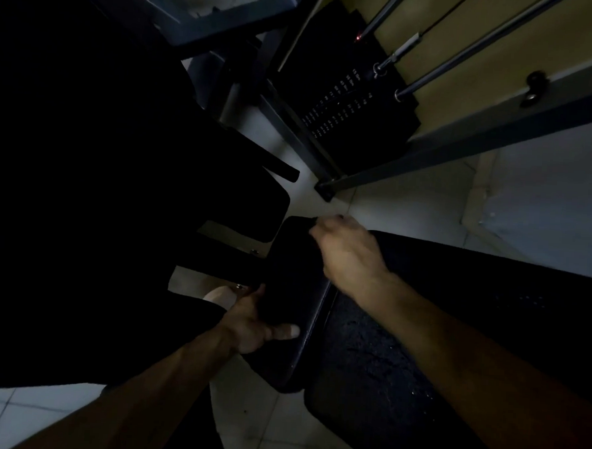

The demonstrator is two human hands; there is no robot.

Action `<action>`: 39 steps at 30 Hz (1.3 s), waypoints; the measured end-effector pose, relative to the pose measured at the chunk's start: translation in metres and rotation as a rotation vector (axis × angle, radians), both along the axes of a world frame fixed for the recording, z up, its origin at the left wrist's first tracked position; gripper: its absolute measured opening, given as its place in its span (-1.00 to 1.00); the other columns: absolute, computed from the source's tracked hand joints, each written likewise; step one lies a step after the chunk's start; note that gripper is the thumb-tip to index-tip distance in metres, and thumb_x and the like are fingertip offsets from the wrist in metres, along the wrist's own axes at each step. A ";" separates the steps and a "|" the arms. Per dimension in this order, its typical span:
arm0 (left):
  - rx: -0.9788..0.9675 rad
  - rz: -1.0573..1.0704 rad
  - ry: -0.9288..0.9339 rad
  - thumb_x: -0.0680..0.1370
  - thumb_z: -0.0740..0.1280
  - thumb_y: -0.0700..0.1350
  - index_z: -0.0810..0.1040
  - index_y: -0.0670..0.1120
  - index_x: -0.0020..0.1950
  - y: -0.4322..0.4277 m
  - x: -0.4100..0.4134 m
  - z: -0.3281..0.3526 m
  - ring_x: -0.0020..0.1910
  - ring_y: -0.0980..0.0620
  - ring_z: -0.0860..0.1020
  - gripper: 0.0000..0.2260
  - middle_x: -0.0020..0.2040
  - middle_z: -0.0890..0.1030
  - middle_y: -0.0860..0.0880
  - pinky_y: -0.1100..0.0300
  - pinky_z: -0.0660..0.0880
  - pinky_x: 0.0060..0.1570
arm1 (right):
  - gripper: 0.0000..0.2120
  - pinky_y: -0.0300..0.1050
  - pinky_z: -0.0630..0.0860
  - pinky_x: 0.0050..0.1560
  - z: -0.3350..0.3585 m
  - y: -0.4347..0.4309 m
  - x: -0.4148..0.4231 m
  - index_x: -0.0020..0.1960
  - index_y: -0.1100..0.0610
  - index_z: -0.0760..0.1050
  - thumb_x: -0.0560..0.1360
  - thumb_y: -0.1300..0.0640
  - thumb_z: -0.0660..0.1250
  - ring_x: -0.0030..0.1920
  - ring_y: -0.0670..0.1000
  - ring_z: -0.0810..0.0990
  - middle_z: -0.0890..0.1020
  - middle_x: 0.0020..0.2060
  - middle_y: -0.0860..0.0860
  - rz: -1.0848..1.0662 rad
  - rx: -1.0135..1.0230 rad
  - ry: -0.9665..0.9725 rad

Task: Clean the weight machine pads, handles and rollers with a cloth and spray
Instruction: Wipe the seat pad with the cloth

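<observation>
Black cloth (288,275) is stretched between my two hands, lying over the narrow pad (301,358) in the middle of the view. The light is so dim that the cloth's edges blur into the upholstery under it.

My left hand (251,328) has its grip closed on the near end of the cloth. The thumb (287,332) is pressed flat across the top and the fingers are tucked beneath, out of sight. My right hand (348,251) is at the far end, its grip narrowed to a pinch on the upper corner of the cloth, knuckles up; the fingertips themselves are blurred.

Just to the right of the narrow pad, and touching it along one edge, lies a broader pad (366,365). Its textured black surface is speckled with wet droplets, and my right forearm crosses above it.

Beyond my hands, a dark rubber-ended handle (283,170) juts out over the pale tiled floor (408,209). Farther back stands the weight stack (348,120) with rows of small white numbers. Two steel guide rods (468,53) run up from it, and a grey frame beam (462,157) slants past its right side.
</observation>
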State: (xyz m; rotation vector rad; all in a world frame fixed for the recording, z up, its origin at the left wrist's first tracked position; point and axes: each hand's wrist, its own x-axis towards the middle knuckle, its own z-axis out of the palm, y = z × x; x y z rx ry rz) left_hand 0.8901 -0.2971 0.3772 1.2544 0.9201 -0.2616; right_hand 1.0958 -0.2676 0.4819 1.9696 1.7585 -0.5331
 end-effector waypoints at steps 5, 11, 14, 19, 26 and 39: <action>0.080 -0.119 -0.170 0.64 0.37 0.01 0.38 -0.17 0.50 0.002 -0.002 0.000 0.29 -0.17 0.54 -0.50 0.31 0.57 -0.16 0.16 0.63 0.10 | -0.56 0.09 0.14 0.55 0.009 -0.083 -0.056 0.22 0.21 0.64 0.35 0.24 0.54 0.36 0.24 0.55 0.63 0.25 0.20 0.230 -0.149 0.214; -0.089 0.052 -0.196 0.25 0.64 0.30 0.29 0.09 0.59 -0.007 -0.007 -0.002 0.49 0.03 0.40 0.00 0.48 0.43 0.10 0.07 0.43 0.43 | -0.53 0.19 -0.03 0.58 0.010 -0.052 -0.016 0.33 0.17 0.59 0.43 0.32 0.42 0.48 0.18 0.45 0.59 0.32 0.17 0.270 -0.025 0.107; -0.284 0.194 -0.179 0.37 0.64 0.08 0.09 0.11 0.64 -0.017 -0.006 -0.005 0.52 0.11 0.27 0.00 0.51 0.22 0.19 0.17 0.37 0.40 | -0.48 0.17 0.01 0.59 -0.002 -0.011 0.005 0.31 0.13 0.59 0.36 0.34 0.46 0.39 0.16 0.49 0.59 0.29 0.14 0.080 0.029 -0.036; -0.272 0.245 -0.156 0.14 0.71 0.28 0.18 0.06 0.65 -0.020 -0.015 -0.006 0.48 0.07 0.42 0.21 0.53 0.40 0.10 0.00 0.44 0.44 | -0.56 0.09 0.15 0.57 -0.020 -0.036 -0.050 0.27 0.18 0.57 0.40 0.22 0.48 0.34 0.22 0.48 0.58 0.23 0.16 0.180 -0.109 0.055; -0.198 0.304 -0.190 0.36 0.63 -0.23 0.52 -0.03 0.32 -0.051 -0.041 0.009 0.25 0.07 0.57 -0.42 0.19 0.59 0.12 0.50 0.49 -0.04 | -0.53 0.10 -0.04 0.62 -0.011 -0.070 -0.060 0.42 0.03 0.49 0.51 0.15 0.41 0.39 0.05 0.47 0.53 0.33 0.04 0.408 -0.292 0.177; 0.319 0.007 0.128 0.50 0.46 0.25 0.53 0.02 0.43 -0.083 -0.072 0.012 0.32 0.04 0.51 -0.43 0.33 0.59 0.06 0.24 0.40 0.19 | -0.62 0.05 0.06 0.63 -0.054 -0.068 -0.115 0.37 0.09 0.54 0.56 0.18 0.39 0.36 0.09 0.50 0.55 0.29 0.09 0.485 -0.460 0.179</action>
